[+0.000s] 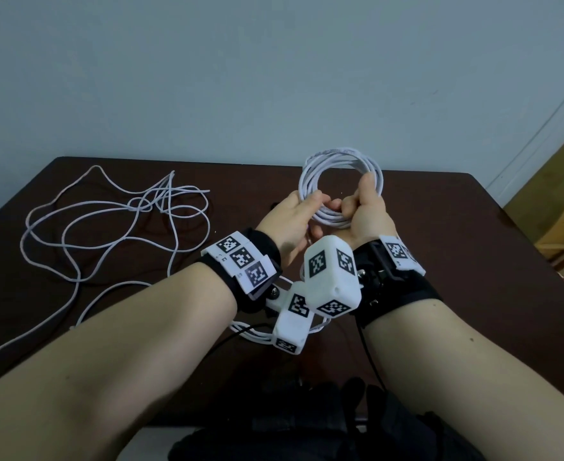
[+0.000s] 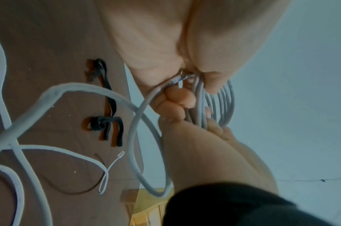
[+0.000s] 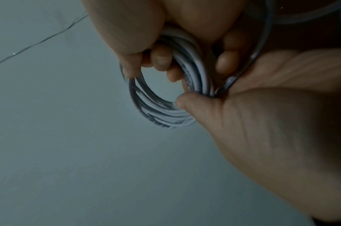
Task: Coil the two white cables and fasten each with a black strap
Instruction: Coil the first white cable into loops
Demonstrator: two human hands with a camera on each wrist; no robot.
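A coiled white cable (image 1: pixel 340 161) is held upright above the table, between both hands. My left hand (image 1: pixel 319 207) grips its lower left side, fingers curled round the strands. My right hand (image 1: pixel 352 204) grips the lower right side, with the thumb up along the coil (image 3: pixel 165 114). A tail of this cable (image 2: pixel 138 137) loops down below the hands. The second white cable (image 1: pixel 117 221) lies loose and tangled on the left of the table. Two black straps (image 2: pixel 107 85) (image 2: pixel 107 126) lie on the table; the hands hide them in the head view.
The dark brown table (image 1: pixel 473 227) stands against a pale wall. Light wooden furniture (image 1: pixel 560 207) is off its right edge. A thin cable end with a clear connector (image 2: pixel 121 154) lies near the straps. Dark fabric (image 1: pixel 307 427) sits at the near edge.
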